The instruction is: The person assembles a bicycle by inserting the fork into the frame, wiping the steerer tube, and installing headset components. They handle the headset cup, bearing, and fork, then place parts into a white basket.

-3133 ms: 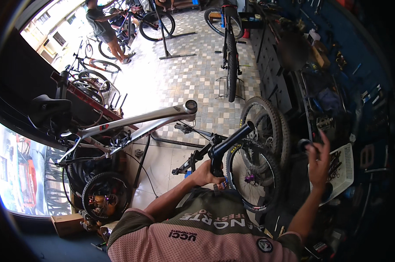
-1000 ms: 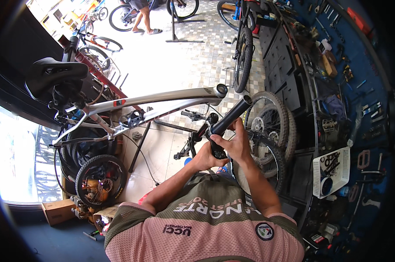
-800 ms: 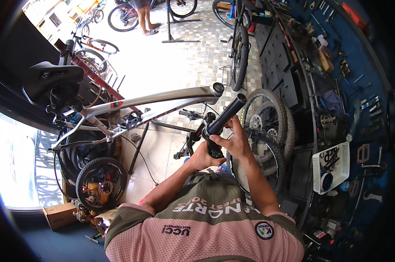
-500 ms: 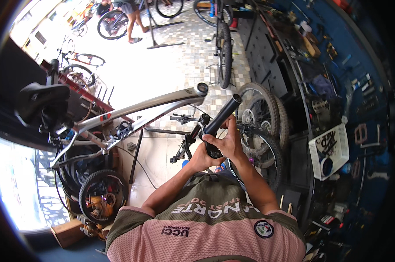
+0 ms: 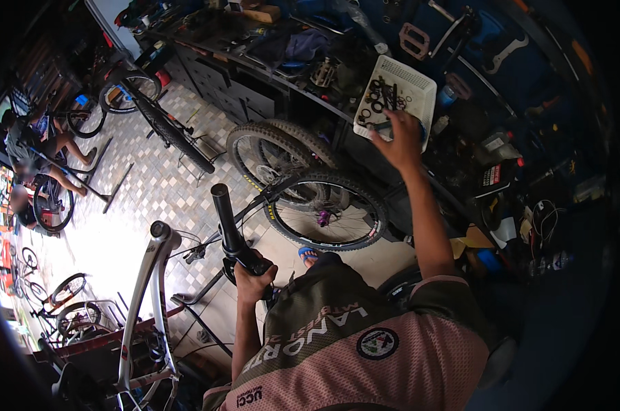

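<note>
My left hand (image 5: 254, 279) is closed round the crown of a black bicycle fork (image 5: 229, 222), just in front of my body. The fork's steerer tube points up and away from me. Out to the right, my right hand (image 5: 402, 142) is over the near side of a white plastic basket (image 5: 416, 83), thumb and fingers apart. Black rings and small dark parts (image 5: 384, 96) lie in the basket beside my fingers. A dark round piece under the hand is partly covered; whether I touch it I cannot tell.
A silver bike frame (image 5: 140, 301) stands at the left. Bicycle wheels (image 5: 327, 209) lean against the dark drawer cabinet (image 5: 217, 82). Tools and bottles crowd the workbench at right. Two people (image 5: 39, 147) are among bikes at the far left.
My view has swung right toward the workbench. My right hand has left the fork and reached out over the basket. The left hand still grips the fork.
</note>
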Demonstrator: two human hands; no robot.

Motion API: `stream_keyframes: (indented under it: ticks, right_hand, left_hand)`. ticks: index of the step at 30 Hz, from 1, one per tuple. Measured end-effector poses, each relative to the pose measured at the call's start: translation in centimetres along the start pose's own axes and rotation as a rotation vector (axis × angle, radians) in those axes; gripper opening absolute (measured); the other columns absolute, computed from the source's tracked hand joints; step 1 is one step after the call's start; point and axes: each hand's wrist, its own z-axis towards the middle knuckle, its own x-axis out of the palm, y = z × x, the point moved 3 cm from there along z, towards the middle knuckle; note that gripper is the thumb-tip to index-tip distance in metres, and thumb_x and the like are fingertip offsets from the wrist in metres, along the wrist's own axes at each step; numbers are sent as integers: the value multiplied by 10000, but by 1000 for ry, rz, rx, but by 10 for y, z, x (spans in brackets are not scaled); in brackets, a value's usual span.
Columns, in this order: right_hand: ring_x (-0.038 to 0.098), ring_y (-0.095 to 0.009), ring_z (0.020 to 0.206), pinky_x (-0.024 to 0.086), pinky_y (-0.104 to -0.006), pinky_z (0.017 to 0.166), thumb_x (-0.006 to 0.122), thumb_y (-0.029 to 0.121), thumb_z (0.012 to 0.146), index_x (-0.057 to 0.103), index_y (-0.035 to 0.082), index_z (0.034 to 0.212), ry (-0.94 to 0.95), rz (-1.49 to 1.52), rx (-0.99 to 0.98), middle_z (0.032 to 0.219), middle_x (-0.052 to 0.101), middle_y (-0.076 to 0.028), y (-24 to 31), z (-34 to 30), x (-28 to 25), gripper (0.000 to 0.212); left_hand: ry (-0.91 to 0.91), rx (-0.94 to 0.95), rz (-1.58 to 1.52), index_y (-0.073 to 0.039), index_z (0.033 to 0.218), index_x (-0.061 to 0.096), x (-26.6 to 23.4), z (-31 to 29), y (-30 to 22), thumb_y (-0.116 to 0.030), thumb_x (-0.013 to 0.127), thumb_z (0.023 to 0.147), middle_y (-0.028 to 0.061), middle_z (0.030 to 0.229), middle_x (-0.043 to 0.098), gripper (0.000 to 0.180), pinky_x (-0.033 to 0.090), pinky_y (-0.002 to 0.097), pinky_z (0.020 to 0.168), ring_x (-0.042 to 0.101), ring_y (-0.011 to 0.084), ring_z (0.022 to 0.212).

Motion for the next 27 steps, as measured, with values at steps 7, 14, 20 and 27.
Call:
stream_keyframes:
  ticks: [7, 14, 20, 27]
  right_hand:
    - [205, -456, 1605, 259, -620, 1268, 706, 866, 787, 698, 158, 1445, 475, -457, 234, 1707, 309, -221, -123, -25, 3, 967]
    - [13, -438, 1661, 107, -601, 1332, 573, 1026, 705, 697, 186, 1461, 637, -435, 240, 1791, 176, -190, -141, -17, 24, 1137]
    - [-22, -433, 1663, 82, -618, 1331, 565, 1038, 692, 695, 176, 1466, 718, -427, 239, 1799, 143, -190, -142, -10, 27, 1165]
    - [-1, -450, 1660, 72, -617, 1331, 633, 995, 697, 743, 139, 1399, 751, -434, 236, 1795, 157, -204, -132, -2, 27, 1113]
  left_hand:
    - [11, -50, 19, -57, 870, 575, 31, 10, -23, -75, 835, 720, 13, 703, 649, 300, 515, 289, 560, 640, 106, 607]
    - [46, -126, 106, -58, 988, 602, 42, 14, -27, -118, 903, 709, -7, 792, 634, 415, 509, 289, 662, 611, 98, 698]
    - [30, -122, 91, -66, 977, 591, 45, 11, -33, -119, 914, 707, -18, 778, 630, 425, 503, 289, 651, 606, 87, 695]
    - [-42, -87, 89, -66, 985, 589, 40, 3, -38, -137, 924, 719, -12, 814, 628, 433, 502, 298, 671, 594, 94, 741]
